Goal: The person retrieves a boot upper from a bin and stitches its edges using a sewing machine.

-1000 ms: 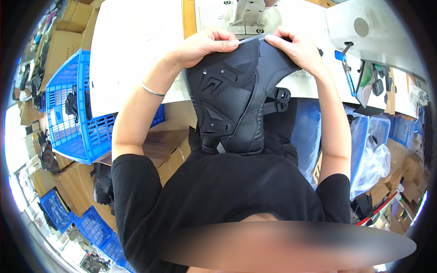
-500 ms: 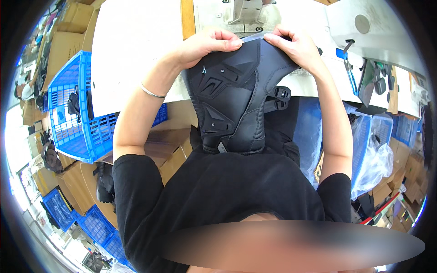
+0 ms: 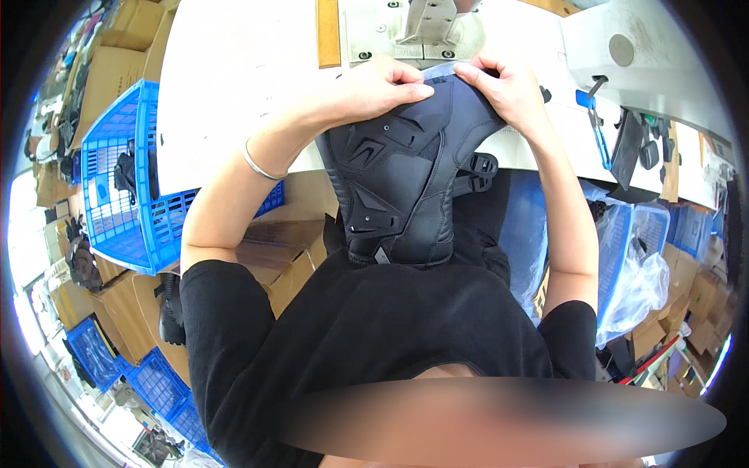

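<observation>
Black boot upper (image 3: 406, 187) lay against person's chest, top edge reaching white table (image 3: 234, 70). Left hand (image 3: 378, 86) pinched top edge, fingers closed on material. Right hand (image 3: 507, 90) gripped same edge just beside it, fingers curled tight. Grey sewing machine base (image 3: 421, 31) stood directly beyond hands; needle area possibly hidden. Blue crate (image 3: 117, 179) sat at left, near cardboard boxes (image 3: 117, 62).

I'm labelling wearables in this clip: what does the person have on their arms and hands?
Both hands are bare, no gloves: left hand, right hand. A thin silver bangle circles the left wrist. Short black T-shirt sleeves end above the elbows; forearms uncovered.
</observation>
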Demonstrator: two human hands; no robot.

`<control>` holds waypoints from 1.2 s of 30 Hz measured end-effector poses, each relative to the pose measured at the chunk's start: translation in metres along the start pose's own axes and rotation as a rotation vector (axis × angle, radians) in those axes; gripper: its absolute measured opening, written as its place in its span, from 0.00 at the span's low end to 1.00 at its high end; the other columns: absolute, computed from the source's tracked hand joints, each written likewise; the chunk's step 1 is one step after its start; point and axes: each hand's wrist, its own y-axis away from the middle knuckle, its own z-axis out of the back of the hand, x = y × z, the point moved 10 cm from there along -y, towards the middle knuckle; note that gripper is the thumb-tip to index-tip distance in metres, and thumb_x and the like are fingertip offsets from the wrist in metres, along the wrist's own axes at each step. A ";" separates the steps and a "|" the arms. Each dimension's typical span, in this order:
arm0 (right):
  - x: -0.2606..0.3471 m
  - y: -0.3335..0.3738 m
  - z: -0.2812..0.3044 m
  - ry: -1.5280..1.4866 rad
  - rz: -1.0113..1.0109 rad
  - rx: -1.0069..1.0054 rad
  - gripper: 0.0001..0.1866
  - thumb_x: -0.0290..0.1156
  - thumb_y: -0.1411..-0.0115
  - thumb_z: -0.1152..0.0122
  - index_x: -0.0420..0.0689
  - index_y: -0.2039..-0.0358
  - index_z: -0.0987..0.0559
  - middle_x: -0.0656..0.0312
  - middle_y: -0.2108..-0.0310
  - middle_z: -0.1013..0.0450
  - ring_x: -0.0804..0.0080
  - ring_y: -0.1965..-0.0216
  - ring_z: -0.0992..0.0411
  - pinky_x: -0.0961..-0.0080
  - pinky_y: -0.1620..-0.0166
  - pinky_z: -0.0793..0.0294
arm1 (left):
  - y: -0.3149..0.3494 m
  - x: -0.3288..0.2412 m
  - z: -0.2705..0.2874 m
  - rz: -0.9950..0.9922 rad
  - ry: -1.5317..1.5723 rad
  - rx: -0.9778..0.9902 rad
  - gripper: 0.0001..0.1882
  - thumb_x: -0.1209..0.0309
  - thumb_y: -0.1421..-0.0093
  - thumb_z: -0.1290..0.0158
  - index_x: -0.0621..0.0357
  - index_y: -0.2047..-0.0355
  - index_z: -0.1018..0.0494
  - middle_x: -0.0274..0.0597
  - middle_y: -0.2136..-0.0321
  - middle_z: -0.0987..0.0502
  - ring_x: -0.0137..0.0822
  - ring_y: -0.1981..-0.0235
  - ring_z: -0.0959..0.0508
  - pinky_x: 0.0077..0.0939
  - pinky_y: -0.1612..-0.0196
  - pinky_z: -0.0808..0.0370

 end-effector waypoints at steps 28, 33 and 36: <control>0.112 -0.029 0.100 0.226 0.312 -0.056 0.19 0.49 0.50 0.36 0.44 0.73 0.17 0.57 0.86 0.29 0.67 0.84 0.31 0.74 0.76 0.35 | 0.035 -0.085 0.059 -0.207 0.310 -0.171 0.12 0.62 0.42 0.43 0.59 0.67 0.21 0.28 0.73 0.23 0.17 0.71 0.28 0.12 0.65 0.31; 0.102 -0.056 0.094 0.486 0.429 -0.018 0.14 0.41 0.41 0.45 0.55 0.55 0.22 0.54 0.68 0.27 0.66 0.71 0.29 0.74 0.65 0.30 | 0.031 -0.098 0.098 -0.283 0.407 -0.259 0.13 0.64 0.42 0.44 0.61 0.64 0.21 0.34 0.70 0.21 0.21 0.71 0.23 0.14 0.65 0.26; 0.087 -0.069 0.074 0.456 0.563 0.141 0.19 0.36 0.36 0.51 0.64 0.44 0.28 0.57 0.52 0.27 0.67 0.59 0.26 0.72 0.56 0.27 | 0.026 -0.091 0.114 -0.247 0.411 -0.331 0.14 0.64 0.42 0.44 0.62 0.61 0.22 0.37 0.69 0.20 0.23 0.71 0.22 0.14 0.64 0.25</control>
